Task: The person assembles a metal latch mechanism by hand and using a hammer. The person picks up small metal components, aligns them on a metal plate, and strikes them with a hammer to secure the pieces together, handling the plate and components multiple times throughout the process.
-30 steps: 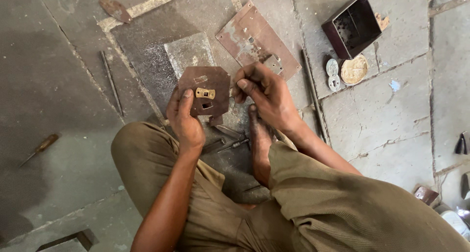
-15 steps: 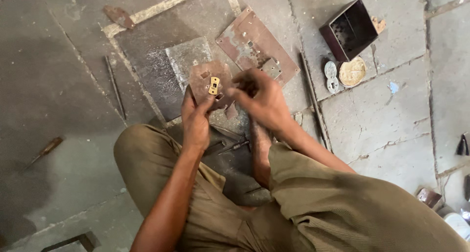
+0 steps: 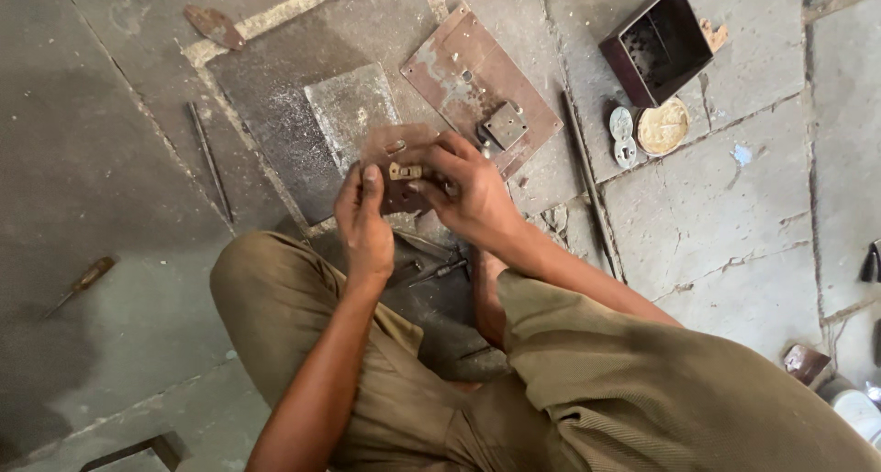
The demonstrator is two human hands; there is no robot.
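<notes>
Left grip: our left hand (image 3: 363,222) is closed on the lower edge of a small rusty brown plate (image 3: 396,165), thumb pressed on its face.
Right grip: our right hand (image 3: 468,192) pinches the plate's right side, fingertips at a small brass piece (image 3: 404,171) on it.
Where the plate is: held in the air between both hands, above our knees and the stone floor (image 3: 716,224).
Close by: a grey steel sheet (image 3: 349,110) and a larger rusty plate (image 3: 477,82) with a square block lie just beyond; thin tools (image 3: 431,270) rest under the hands.
Further out: a dark open box (image 3: 656,45), a round lid (image 3: 663,125), a screwdriver (image 3: 83,281).
Risk: we judge the brass piece could slip and drop among the clutter, since only fingertips steady it.
</notes>
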